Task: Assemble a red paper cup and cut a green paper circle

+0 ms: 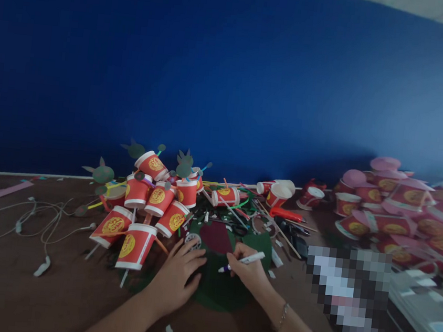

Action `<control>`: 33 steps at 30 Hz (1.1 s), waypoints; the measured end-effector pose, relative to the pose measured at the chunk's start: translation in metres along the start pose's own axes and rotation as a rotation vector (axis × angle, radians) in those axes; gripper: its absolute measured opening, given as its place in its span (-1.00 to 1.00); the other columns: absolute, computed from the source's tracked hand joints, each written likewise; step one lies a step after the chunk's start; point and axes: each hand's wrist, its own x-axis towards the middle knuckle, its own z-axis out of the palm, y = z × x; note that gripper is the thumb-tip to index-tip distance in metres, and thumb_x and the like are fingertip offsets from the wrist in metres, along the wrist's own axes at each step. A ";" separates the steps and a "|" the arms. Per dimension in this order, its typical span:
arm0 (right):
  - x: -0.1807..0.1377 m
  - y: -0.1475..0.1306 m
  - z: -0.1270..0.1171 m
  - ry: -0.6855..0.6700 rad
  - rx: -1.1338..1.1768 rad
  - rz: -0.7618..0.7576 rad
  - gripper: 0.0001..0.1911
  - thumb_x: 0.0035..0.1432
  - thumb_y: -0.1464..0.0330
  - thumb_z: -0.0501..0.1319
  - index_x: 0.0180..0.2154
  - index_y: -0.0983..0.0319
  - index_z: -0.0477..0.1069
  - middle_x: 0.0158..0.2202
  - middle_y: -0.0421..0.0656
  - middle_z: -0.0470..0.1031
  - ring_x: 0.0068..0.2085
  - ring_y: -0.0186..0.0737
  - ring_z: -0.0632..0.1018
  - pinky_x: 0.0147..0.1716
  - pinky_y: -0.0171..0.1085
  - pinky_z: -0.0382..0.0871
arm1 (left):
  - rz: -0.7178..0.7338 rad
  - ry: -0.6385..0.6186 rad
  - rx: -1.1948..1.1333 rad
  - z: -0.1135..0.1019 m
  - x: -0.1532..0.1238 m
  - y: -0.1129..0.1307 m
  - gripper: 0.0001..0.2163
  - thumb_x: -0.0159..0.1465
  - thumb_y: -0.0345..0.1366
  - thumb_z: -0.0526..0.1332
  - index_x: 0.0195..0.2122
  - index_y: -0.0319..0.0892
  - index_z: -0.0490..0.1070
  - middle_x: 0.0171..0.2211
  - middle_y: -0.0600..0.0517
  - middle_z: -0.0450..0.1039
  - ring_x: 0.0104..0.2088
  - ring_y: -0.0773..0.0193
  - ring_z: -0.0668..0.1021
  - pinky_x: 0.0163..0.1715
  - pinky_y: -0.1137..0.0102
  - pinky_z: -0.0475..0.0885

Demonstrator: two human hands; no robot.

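My left hand [176, 277] lies flat with fingers spread on a dark green sheet of paper [220, 292] on the brown table. A small roll of tape [193, 241] sits just beyond its fingertips. My right hand [246, 269] is closed round a white marker pen [242, 260], its tip down on the green sheet. A dark red round piece [217, 237] lies on the sheet just beyond the pen.
A heap of red paper cups [149, 206] with straws and green cut-outs stands left of the sheet. More red cups with pink lids [394, 210] crowd the right. Scissors [290, 228], sticks and scraps lie behind. White earphone cable [29, 220] trails at left. A blue wall rises behind.
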 end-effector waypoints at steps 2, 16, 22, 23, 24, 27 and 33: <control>0.001 0.000 0.000 -0.022 -0.003 0.006 -0.70 -0.09 0.24 0.14 -0.69 0.16 0.09 -0.81 -0.30 0.22 -0.73 -0.38 0.30 -0.71 -0.40 0.08 | 0.009 0.003 0.005 -0.001 0.000 0.000 -0.68 0.17 -0.46 0.10 -0.05 -0.14 0.40 0.03 -0.03 0.40 0.20 0.06 0.21 0.16 -0.03 0.08; -0.001 -0.001 0.001 -0.063 -0.049 -0.013 -0.73 -0.09 0.27 0.13 -0.68 0.16 0.08 -0.79 -0.31 0.22 -0.73 -0.37 0.32 -0.74 -0.42 0.05 | 0.019 -0.013 0.019 0.000 0.000 -0.002 -0.67 0.18 -0.46 0.08 -0.03 -0.13 0.38 0.05 -0.03 0.37 0.20 0.06 0.19 0.16 -0.04 0.07; -0.002 -0.003 0.001 -0.071 -0.054 -0.014 -0.73 -0.08 0.28 0.13 -0.67 0.17 0.08 -0.78 -0.32 0.21 -0.72 -0.36 0.33 -0.71 -0.42 0.07 | 0.016 -0.026 0.023 0.000 0.001 -0.003 -0.67 0.18 -0.46 0.10 -0.03 -0.12 0.38 0.05 -0.02 0.37 0.21 0.06 0.19 0.16 -0.05 0.08; -0.002 -0.003 0.001 -0.072 -0.053 -0.014 -0.73 -0.07 0.28 0.13 -0.67 0.17 0.08 -0.78 -0.32 0.21 -0.71 -0.36 0.34 -0.71 -0.42 0.07 | 0.013 -0.031 0.025 0.000 0.001 -0.002 -0.67 0.18 -0.46 0.09 -0.03 -0.12 0.38 0.05 -0.02 0.37 0.21 0.06 0.18 0.16 -0.05 0.08; -0.002 -0.003 0.001 -0.072 -0.053 -0.016 -0.73 -0.07 0.28 0.13 -0.66 0.17 0.09 -0.77 -0.32 0.22 -0.71 -0.36 0.34 -0.70 -0.42 0.07 | 0.012 -0.035 0.028 -0.001 0.001 -0.002 -0.67 0.18 -0.45 0.09 -0.03 -0.12 0.38 0.06 -0.02 0.37 0.21 0.06 0.18 0.16 -0.05 0.08; -0.001 -0.001 0.001 -0.069 -0.054 -0.039 -0.72 -0.04 0.28 0.14 -0.65 0.18 0.10 -0.76 -0.31 0.25 -0.69 -0.37 0.35 -0.68 -0.41 0.09 | 0.006 -0.049 0.035 -0.001 0.001 -0.001 -0.67 0.19 -0.46 0.08 -0.03 -0.14 0.38 0.06 -0.04 0.36 0.21 0.05 0.18 0.16 -0.05 0.08; -0.001 -0.001 0.002 -0.043 -0.076 -0.039 -0.73 -0.03 0.27 0.13 -0.65 0.17 0.11 -0.76 -0.29 0.27 -0.68 -0.36 0.35 -0.65 -0.40 0.12 | -0.003 -0.073 0.049 0.000 0.000 -0.003 -0.68 0.20 -0.44 0.07 -0.02 -0.15 0.38 0.08 -0.03 0.35 0.22 0.05 0.16 0.16 -0.05 0.06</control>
